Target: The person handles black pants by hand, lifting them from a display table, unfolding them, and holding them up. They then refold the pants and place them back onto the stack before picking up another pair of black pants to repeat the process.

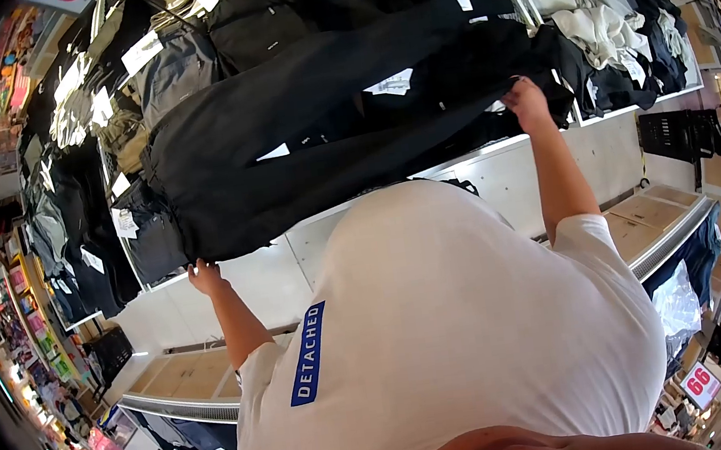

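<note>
A pair of black trousers (pixel 282 176) lies stretched sideways over the stacked clothes, its waist on the left and its legs reaching right. At the lower corner of the waist, my left hand (pixel 206 278) pinches the cloth edge. Farther right, my right hand (pixel 527 104) is closed on the end of the nearer leg. The other leg runs along the far side, with a gap between the two. White tags (pixel 391 84) show in that gap, on garments beneath.
Folded grey trousers (pixel 176 77) and pale garments (pixel 602 33) fill neighbouring sections of the rack. A white metal front panel (pixel 339 232) drops below the display. Black baskets (pixel 681 134) hang at the right. Wooden shelf boards (pixel 648 221) lie lower down, with price signs (pixel 700 384) around.
</note>
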Demonstrator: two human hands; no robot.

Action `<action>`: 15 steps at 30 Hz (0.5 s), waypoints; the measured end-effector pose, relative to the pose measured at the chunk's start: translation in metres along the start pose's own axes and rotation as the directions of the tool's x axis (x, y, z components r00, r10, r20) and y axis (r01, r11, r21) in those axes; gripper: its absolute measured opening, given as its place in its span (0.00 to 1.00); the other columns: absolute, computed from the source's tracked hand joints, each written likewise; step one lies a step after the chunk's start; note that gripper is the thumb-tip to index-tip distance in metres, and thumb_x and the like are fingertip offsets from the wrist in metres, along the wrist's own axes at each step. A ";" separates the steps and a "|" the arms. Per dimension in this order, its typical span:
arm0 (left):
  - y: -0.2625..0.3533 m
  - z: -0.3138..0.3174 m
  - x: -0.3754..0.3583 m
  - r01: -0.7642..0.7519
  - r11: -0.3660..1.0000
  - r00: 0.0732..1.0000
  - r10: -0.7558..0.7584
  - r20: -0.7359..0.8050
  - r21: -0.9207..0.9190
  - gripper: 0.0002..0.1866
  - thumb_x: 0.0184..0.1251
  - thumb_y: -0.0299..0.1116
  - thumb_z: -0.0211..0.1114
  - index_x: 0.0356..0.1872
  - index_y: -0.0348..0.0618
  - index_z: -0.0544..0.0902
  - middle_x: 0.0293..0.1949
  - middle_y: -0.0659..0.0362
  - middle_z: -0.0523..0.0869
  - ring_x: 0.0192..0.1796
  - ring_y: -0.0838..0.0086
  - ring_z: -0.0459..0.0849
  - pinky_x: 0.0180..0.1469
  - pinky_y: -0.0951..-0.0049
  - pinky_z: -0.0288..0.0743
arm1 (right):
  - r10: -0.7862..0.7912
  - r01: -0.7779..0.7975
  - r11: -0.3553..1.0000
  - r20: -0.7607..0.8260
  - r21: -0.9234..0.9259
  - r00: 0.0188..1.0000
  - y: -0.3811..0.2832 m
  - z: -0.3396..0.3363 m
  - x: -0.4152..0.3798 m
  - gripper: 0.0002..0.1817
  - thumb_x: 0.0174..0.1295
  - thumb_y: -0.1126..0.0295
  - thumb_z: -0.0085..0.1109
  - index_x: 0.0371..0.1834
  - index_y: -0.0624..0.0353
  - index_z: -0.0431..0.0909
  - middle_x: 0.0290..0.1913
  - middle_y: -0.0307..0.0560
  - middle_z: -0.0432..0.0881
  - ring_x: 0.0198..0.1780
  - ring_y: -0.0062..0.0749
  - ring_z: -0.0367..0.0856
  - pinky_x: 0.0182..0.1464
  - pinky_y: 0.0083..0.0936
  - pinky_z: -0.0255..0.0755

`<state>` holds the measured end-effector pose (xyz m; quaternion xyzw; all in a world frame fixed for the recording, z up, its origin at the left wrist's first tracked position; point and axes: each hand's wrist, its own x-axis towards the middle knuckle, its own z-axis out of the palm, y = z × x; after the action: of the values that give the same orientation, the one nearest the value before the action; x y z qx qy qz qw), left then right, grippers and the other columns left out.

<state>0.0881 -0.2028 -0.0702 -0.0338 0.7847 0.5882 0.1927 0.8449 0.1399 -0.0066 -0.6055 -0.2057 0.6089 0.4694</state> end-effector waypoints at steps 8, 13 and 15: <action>-0.015 0.024 -0.073 0.020 0.992 0.995 -0.009 -0.094 0.121 0.41 0.69 0.50 0.70 0.74 0.37 0.63 0.57 0.46 0.83 0.45 0.57 0.87 0.40 0.65 0.81 | 0.060 -0.072 0.899 -0.040 -0.432 0.997 0.027 -0.014 -0.006 0.15 0.68 0.70 0.58 0.56 0.57 0.77 0.40 0.47 0.84 0.42 0.34 0.84 0.53 0.30 0.80; -0.038 0.050 -0.126 0.096 0.990 0.995 -0.098 0.009 0.099 0.29 0.66 0.45 0.74 0.56 0.35 0.72 0.34 0.54 0.83 0.29 0.69 0.78 0.31 0.71 0.75 | -0.283 0.287 0.305 0.201 -0.908 0.938 0.048 -0.010 0.009 0.26 0.65 0.55 0.68 0.58 0.63 0.81 0.48 0.56 0.88 0.47 0.44 0.87 0.53 0.29 0.79; -0.032 0.072 -0.165 -0.235 0.896 0.958 0.278 -0.065 0.376 0.20 0.68 0.39 0.72 0.49 0.35 0.76 0.36 0.54 0.83 0.34 0.69 0.80 0.37 0.69 0.77 | -0.104 0.371 0.118 0.360 -0.921 0.927 0.035 -0.002 0.009 0.24 0.64 0.54 0.68 0.53 0.63 0.84 0.48 0.58 0.88 0.48 0.52 0.87 0.53 0.34 0.77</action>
<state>0.2684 -0.1739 -0.0594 0.0721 0.8875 0.4497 0.0701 0.8372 0.1298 -0.0408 -0.6549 -0.6903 0.3057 0.0338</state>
